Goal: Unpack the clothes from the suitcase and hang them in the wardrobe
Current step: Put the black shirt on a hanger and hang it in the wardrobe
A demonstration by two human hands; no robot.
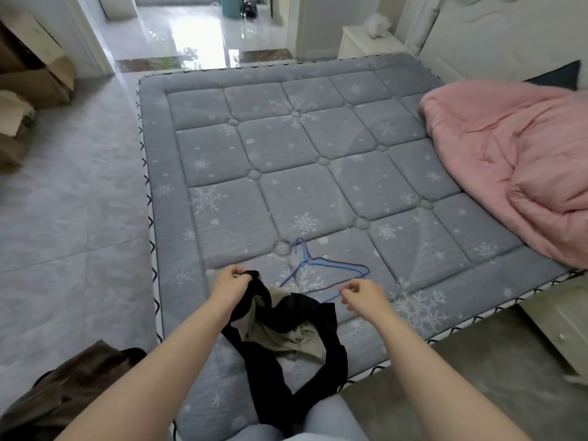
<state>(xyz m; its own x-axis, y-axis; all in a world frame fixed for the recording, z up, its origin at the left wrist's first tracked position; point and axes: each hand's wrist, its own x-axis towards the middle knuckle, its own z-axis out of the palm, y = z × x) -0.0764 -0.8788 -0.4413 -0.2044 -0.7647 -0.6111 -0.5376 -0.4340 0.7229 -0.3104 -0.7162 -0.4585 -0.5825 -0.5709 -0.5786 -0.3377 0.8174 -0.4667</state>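
On the mattress [318, 160], black garment [305, 313] in left hand [234, 281], hangers [321, 268] beside.

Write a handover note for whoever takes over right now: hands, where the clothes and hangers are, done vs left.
Left hand pinches one end of the black garment, lifting it off the mattress.
Right hand has curled fingers at the lower bar of the blue wire hangers; grip unclear.
A beige garment lies bunched inside the black one.
Hangers lie flat on the mattress, just beyond the clothes.
Done: clothes are on the bed.
Left: hang both garments; the wardrobe is out of view.
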